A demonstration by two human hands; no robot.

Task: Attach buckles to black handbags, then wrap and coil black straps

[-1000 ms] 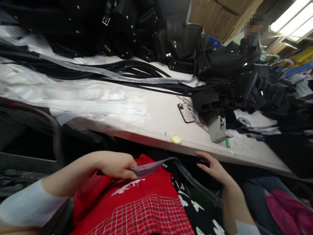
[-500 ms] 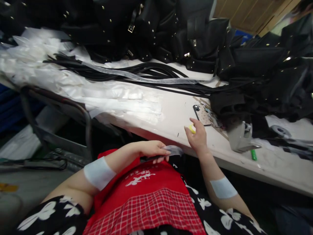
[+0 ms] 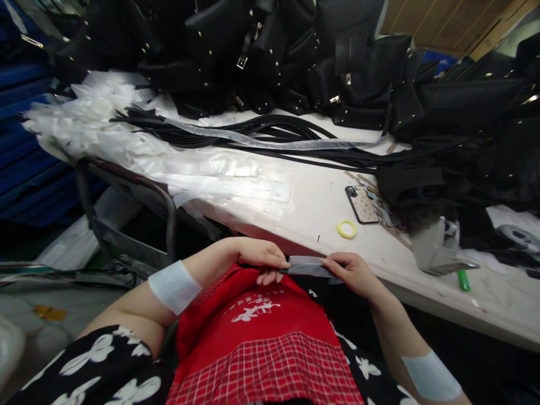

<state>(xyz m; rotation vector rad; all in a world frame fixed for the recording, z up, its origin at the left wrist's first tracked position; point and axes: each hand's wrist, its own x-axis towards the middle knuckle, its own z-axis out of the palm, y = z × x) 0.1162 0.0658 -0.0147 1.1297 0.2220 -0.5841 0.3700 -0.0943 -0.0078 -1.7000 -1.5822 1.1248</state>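
Just off the table's front edge, my left hand [image 3: 266,260] pinches the near end of a translucent plastic sleeve [image 3: 306,265], with a bit of something black at its fingers. The other end of the sleeve is gripped by my right hand [image 3: 349,271], thumb against fingers, so the sleeve stretches flat between both hands in front of the red apron [image 3: 270,337]. A yellow tape roll [image 3: 338,232] lies on the white table [image 3: 312,208] beyond my right hand.
A phone [image 3: 367,209] lies near a metal tape dispenser [image 3: 434,247]. White plastic sleeves [image 3: 202,169] and long black straps [image 3: 291,132] cover the table's left and middle. Black bags [image 3: 278,62] are piled behind. A metal frame [image 3: 169,219] stands at the left edge.
My right hand has come down from beside the yellow tape roll and taken hold of the sleeve's free end. The roll stays on the table. The view has shifted left.
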